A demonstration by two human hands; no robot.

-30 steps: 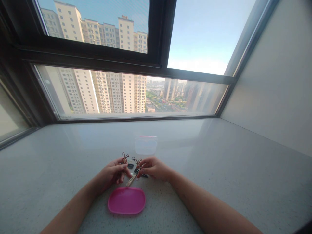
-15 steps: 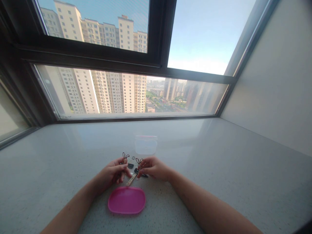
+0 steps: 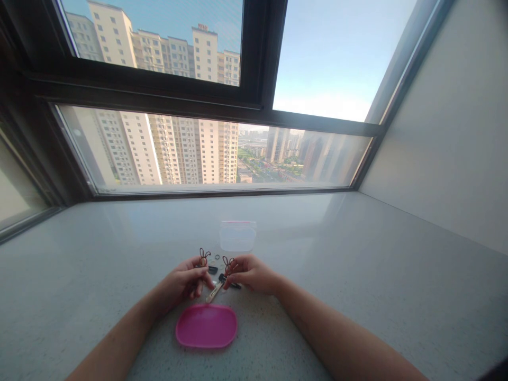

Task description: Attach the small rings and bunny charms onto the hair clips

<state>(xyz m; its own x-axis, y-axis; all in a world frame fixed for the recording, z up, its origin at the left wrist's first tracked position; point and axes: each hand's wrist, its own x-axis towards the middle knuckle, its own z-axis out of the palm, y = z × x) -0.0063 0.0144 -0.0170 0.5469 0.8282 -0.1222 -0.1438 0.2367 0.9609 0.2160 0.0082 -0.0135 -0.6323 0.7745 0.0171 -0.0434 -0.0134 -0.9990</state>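
My left hand (image 3: 183,283) is closed round a small brown rabbit-shaped hair clip (image 3: 203,256) that sticks up from its fingertips. My right hand (image 3: 250,274) pinches a second brown rabbit clip (image 3: 227,262) just to the right of the first. Between and below the hands lie a beige snap clip (image 3: 214,292) and small black clips (image 3: 213,270) on the pale stone sill (image 3: 357,275). A tiny ring (image 3: 217,257) lies just beyond them.
A pink oval lid (image 3: 206,325) lies on the sill near me, under the hands. A clear plastic box (image 3: 237,236) stands beyond the hands. The dark-framed window (image 3: 222,111) runs along the far edge, and a white wall (image 3: 448,132) rises on the right.
My right hand has drawn its rabbit clip slightly right and closer to its fingers, uncovering the tiny ring. The left hand has barely moved.
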